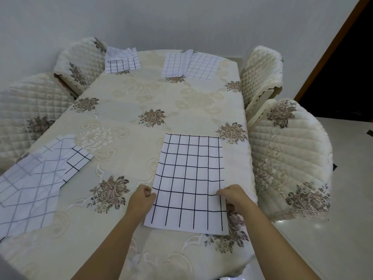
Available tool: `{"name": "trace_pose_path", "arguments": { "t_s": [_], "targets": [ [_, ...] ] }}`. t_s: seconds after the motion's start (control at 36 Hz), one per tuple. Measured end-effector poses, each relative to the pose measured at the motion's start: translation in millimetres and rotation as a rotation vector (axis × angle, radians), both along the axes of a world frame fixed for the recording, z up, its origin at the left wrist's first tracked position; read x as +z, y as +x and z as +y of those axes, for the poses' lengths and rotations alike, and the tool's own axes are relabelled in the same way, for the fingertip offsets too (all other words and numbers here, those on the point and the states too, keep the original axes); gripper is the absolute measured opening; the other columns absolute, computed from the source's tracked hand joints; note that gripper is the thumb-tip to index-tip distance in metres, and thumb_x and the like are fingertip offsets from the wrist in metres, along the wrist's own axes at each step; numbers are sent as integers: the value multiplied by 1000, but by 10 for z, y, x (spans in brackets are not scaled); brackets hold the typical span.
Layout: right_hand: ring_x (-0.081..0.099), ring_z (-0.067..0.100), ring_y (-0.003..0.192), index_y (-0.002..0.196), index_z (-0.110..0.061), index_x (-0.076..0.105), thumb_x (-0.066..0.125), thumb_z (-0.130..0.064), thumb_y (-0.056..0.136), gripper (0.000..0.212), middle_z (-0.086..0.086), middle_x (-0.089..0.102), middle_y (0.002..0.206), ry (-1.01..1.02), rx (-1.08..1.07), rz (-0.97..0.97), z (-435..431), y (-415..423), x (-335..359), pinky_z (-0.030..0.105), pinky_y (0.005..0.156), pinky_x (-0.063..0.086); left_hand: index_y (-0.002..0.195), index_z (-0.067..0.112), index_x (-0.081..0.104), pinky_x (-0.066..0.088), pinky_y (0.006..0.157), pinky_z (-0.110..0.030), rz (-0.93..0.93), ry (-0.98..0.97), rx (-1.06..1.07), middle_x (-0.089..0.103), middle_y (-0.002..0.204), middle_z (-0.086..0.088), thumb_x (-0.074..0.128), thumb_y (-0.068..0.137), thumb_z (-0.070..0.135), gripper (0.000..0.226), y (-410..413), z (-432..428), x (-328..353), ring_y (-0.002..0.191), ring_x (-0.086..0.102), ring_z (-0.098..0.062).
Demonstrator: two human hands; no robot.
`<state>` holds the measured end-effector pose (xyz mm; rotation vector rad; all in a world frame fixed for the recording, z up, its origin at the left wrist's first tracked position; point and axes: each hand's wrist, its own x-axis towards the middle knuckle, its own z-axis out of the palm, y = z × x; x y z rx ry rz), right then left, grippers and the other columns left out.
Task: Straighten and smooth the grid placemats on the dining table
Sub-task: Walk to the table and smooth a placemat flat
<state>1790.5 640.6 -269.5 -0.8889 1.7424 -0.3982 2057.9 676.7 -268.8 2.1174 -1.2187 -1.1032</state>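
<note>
Closest to the bottom of the frame, both bare forearms reach in over the tabletop [125,110], which is covered by a cream cloth embroidered with brown flowers. The left hand [142,196] has its fingers curled in at the left edge of the near placemat [189,182] and looks to be pinching it. The right hand [232,194] does the same on the right edge, fingertips tucked over the border. That mat lies flat in the lower centre-right, white with a bold dark grid, its long side running away from the person and its lines a little skewed to the table edge.

At lower left, well apart from it, a folded placemat [34,182] lies askew and doubled over, showing mostly its paler back with one dark-lined corner poking out toward the middle.

Further up, at the far end of the tabletop, a small rumpled placemat [122,60] sits at upper left, partly folded on itself. To its right an overlapping pair of placemats [189,65] lies near the far edge.

Quilted chairs surround it: two on the left [26,112], two on the right [288,158]. Behind is a white wall [181,21], with a dark doorway [347,77] at upper right.
</note>
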Motion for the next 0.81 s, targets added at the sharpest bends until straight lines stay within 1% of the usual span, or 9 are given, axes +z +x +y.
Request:
{"name": "trace_pose_path", "arguments": {
  "t_s": [0.08,0.19,0.39,0.53,0.58,0.64,0.67,0.72,0.81],
  "targets": [
    [41,21,61,54,-11,35,58,-1,80,37,7,39,63,25,43,41,-11,-1,-20,30,60,34,103,13,45,32,54,-25,-8,-4,-8,44,73,0,51,87,6,18,-3,13,10,65,41,-16],
    [31,17,49,50,-15,30,54,5,82,44,3,30,53,-8,44,74,-37,6,-34,25,51,27,112,11,47,34,53,-22,-1,-5,34,52,88,-6,47,88,2,26,-34,-30,26,68,45,-16],
    [32,17,50,50,-13,30,54,2,82,43,4,31,54,-63,27,144,-95,14,-38,25,51,24,121,6,46,34,50,-24,-30,5,29,52,94,-10,43,92,4,29,-48,-149,4,71,46,-19],
    [34,18,51,52,-12,32,55,-3,83,40,4,33,54,-80,23,167,-103,35,-7,25,54,28,119,7,47,35,52,-24,-52,-7,26,57,102,-14,40,93,6,27,-80,-210,12,75,47,-20],
    [37,19,50,53,-12,34,56,-5,84,39,4,35,54,-91,12,160,-92,36,3,25,53,29,118,8,47,36,54,-26,-76,-3,17,57,96,-12,42,93,8,25,-87,-214,20,73,49,-21],
    [44,20,56,64,-10,44,57,-11,86,25,3,43,60,-137,-19,183,-80,40,11,25,51,30,116,8,47,38,60,-28,-132,11,-4,56,91,-9,43,93,11,23,-85,-197,26,73,51,-24],
    [48,20,65,80,-9,49,58,-13,86,12,4,51,71,-158,-35,204,-69,54,33,25,51,31,115,8,47,40,63,-29,-168,18,-19,56,90,-9,44,93,12,23,-83,-185,20,74,52,-25],
    [51,22,79,108,-6,48,58,-15,87,25,9,56,99,-197,-76,241,-68,84,42,26,55,35,113,7,48,41,66,-31,-221,26,-51,56,88,-8,44,93,12,22,-84,-157,20,75,53,-26],
    [50,24,86,119,-4,44,57,-15,87,35,13,51,117,-260,-80,265,-74,152,40,30,68,41,113,6,48,41,67,-31,-250,21,-74,56,86,-8,43,93,11,21,-78,-134,5,76,54,-26]
  ]
}}
